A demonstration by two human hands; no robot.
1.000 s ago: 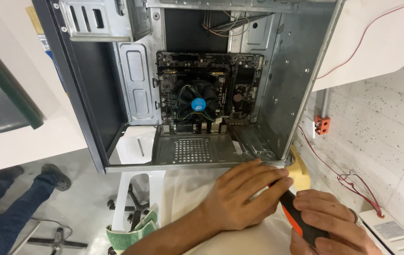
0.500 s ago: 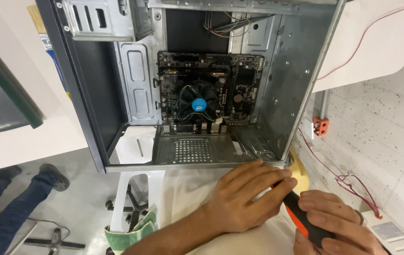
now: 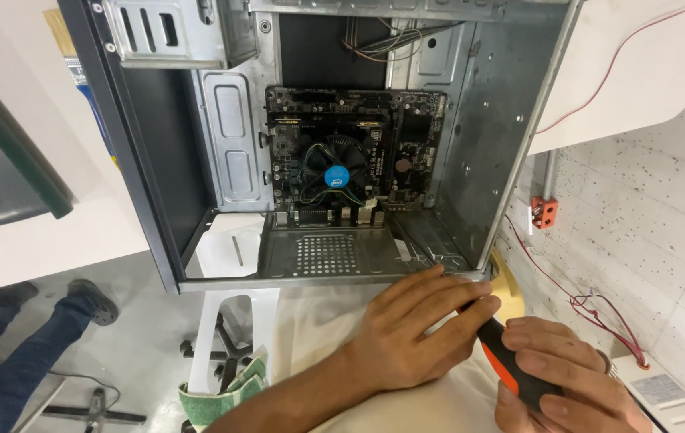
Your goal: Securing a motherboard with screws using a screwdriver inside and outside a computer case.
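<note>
Speckled floor tiles fill the frame's right, while at lower centre the left hand (image 3: 418,329) steadies the orange-and-black screwdriver (image 3: 511,365) gripped by the right hand (image 3: 567,385) beside the open computer case (image 3: 342,269); keep its tip square, I'd judge.

Two hands on a screwdriver at the open computer case

The right hand (image 3: 555,377) is wrapped around the orange-and-black screwdriver (image 3: 511,361), while the left hand (image 3: 414,333) lies over its front end, fingers touching the bottom rim of the open computer case (image 3: 486,144). Inside, a black motherboard (image 3: 354,148) carries a round fan with a blue centre (image 3: 336,172). Red wires (image 3: 591,305) trail along the speckled floor at right.
</note>
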